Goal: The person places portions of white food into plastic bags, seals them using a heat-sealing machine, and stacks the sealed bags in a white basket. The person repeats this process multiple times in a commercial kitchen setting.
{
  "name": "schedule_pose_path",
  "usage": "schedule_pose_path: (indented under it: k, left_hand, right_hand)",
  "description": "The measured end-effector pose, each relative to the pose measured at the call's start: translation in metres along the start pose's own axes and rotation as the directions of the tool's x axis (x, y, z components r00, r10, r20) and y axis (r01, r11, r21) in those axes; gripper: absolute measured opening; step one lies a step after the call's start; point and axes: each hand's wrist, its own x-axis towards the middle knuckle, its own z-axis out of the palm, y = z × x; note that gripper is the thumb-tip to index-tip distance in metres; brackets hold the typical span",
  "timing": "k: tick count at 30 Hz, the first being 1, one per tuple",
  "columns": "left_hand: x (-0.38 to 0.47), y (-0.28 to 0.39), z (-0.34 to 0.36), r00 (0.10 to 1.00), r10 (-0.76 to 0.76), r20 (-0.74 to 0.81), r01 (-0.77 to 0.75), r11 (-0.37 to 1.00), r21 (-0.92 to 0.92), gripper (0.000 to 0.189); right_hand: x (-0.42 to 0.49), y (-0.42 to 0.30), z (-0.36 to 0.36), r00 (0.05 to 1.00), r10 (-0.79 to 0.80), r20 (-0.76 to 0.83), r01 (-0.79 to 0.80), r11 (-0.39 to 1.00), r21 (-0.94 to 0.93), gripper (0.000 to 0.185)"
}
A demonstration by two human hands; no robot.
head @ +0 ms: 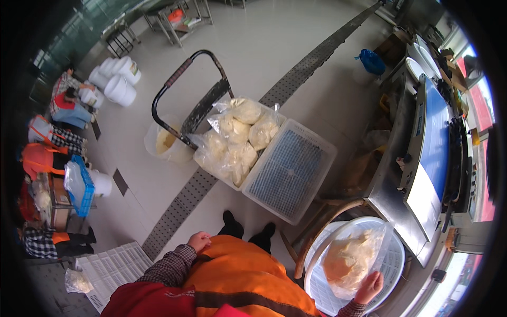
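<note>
At the lower right, my right hand (369, 286) is closed at the edge of a clear plastic bag (356, 261) that holds a pale, dough-like mass. That bag rests in a round white plastic basket (397, 253), set beside the curved wooden arm of a chair (330, 222). My left hand (199, 241) is held before my orange apron (237, 269), fingers curled, with no object plainly visible in it. Ahead of my feet, several clear bags of similar pale dough (237, 126) fill a white crate, next to a second mesh-bottomed crate (291, 174).
A black-handled trolley (186, 75) stands behind the bags, near a white bucket (168, 144). A steel counter with a blue-belted machine (429, 130) runs along the right. White slatted crates (115, 269) lie at lower left. Several people sit or stand along the left, near white buckets (120, 90).
</note>
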Motion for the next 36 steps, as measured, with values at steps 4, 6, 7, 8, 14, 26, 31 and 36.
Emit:
schedule_pose_path:
  k: [4, 6, 7, 8, 14, 26, 31, 36]
  left_hand:
    - [0.011, -0.061, -0.04, 0.999, -0.041, -0.029, 0.037, 0.993, -0.113, 0.027]
    - [0.015, -0.091, -0.06, 0.992, 0.066, -0.111, -0.062, 0.997, 0.041, 0.027]
    - [0.02, -0.1, -0.07, 0.987, 0.043, -0.155, -0.03, 0.996, 0.085, 0.027]
    - [0.016, -0.113, -0.078, 0.992, 0.02, -0.121, -0.025, 0.999, -0.042, 0.03]
    - [-0.01, -0.14, -0.097, 0.961, -0.242, -0.134, 0.21, 0.953, -0.216, 0.033]
    - [-0.151, -0.208, -0.01, 0.723, -0.657, -0.215, 0.464, 0.691, -0.554, 0.026]
    - [-0.196, -0.217, 0.036, 0.726, -0.57, -0.384, 0.493, 0.821, -0.288, 0.023]
    - [-0.187, -0.189, 0.036, 0.763, -0.559, -0.324, 0.5, 0.828, -0.252, 0.024]
  right_hand:
    - [0.001, -0.116, 0.019, 0.993, -0.113, 0.031, 0.112, 0.994, 0.017, 0.029]
    - [0.007, -0.156, 0.038, 0.983, -0.005, -0.182, 0.034, 0.988, 0.152, 0.022]
    - [0.014, -0.176, 0.043, 0.981, -0.195, 0.006, 0.193, 0.973, 0.13, 0.025]
    - [0.018, -0.181, 0.061, 0.96, -0.075, -0.269, 0.145, 0.958, 0.248, 0.023]
    - [0.05, -0.136, 0.178, 0.991, 0.135, -0.023, -0.131, 0.984, 0.12, 0.024]
    - [0.042, 0.066, 0.484, 0.593, -0.069, 0.802, 0.33, 0.93, -0.164, 0.032]
    - [-0.013, 0.176, 0.555, 0.283, -0.043, 0.958, 0.582, 0.802, -0.136, 0.031]
    - [-0.049, 0.253, 0.557, 0.104, 0.069, 0.992, 0.585, 0.803, -0.117, 0.032]
